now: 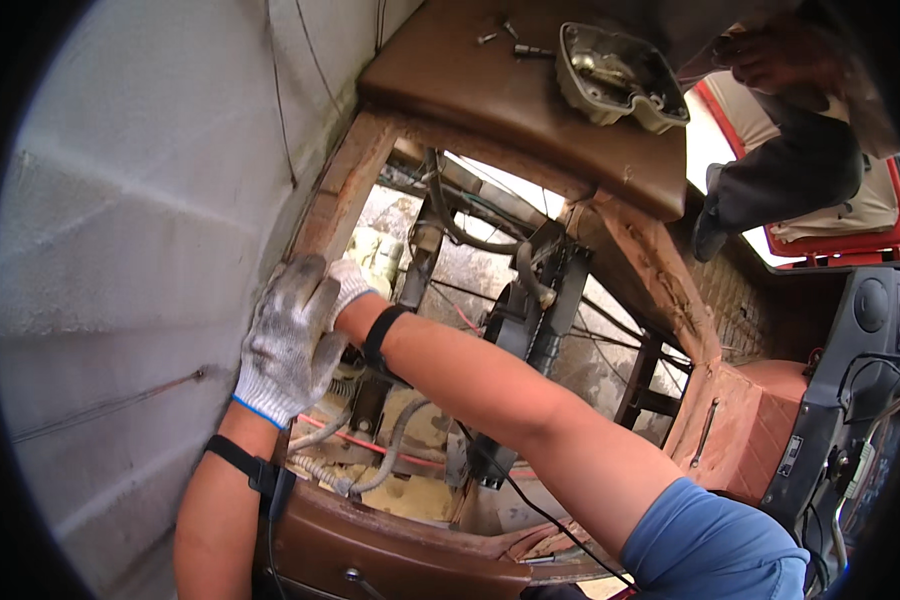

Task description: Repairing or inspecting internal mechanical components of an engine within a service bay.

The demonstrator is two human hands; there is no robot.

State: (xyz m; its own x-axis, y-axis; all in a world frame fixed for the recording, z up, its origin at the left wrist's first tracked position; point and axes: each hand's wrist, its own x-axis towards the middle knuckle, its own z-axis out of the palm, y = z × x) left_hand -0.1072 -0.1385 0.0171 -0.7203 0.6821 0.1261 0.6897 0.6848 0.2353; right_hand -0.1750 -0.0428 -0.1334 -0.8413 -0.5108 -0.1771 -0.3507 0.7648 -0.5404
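Note:
My left hand, in a soiled grey and white knit glove with a blue cuff edge, rests against the left side of a brown metal frame. Its fingers are stretched out and the thumb stands apart, so it is open; I see nothing held in it. Just beside it, my right hand reaches down past the edge into the floor opening. Only the white glove cuff and a bit of the back of that hand show; its fingers are hidden. Below lie hoses, cables and dark metal machine parts.
A brown padded seat borders the far side, with a metal cover holding loose parts and a socket tool. Another person's leg is at upper right. A wrench lies on the right ledge. A pale wall stands left.

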